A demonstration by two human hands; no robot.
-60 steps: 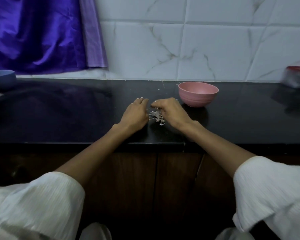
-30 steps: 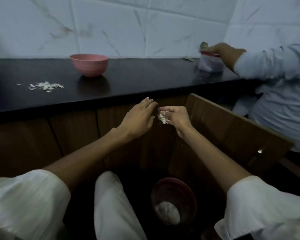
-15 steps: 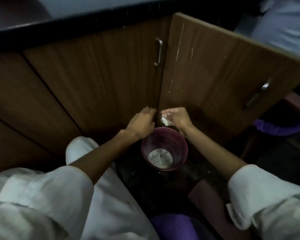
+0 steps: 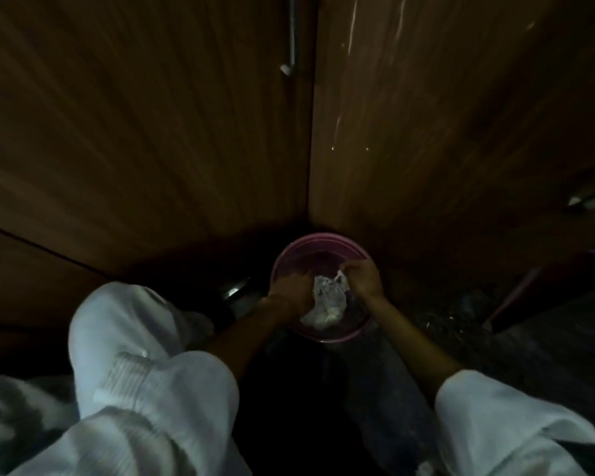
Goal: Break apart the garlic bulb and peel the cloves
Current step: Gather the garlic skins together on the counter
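Both hands, the left hand (image 4: 291, 293) loosely curled and the right hand (image 4: 364, 276) pinching papery garlic skins (image 4: 339, 277) over the bin (image 4: 318, 239), handle featherlight, clingy scraps best taken in a fingertip pinch.

Both hands reach down over a round pink bin (image 4: 323, 333) that stands on the dark floor in the corner where two brown wooden cabinet doors (image 4: 152, 132) meet. The left hand (image 4: 289, 295) and right hand (image 4: 366, 278) sit close together above a heap of pale garlic skins (image 4: 327, 304) inside it, and the right hand's fingertips pinch a wisp of skin. White sleeves (image 4: 172, 389) cover both upper arms.
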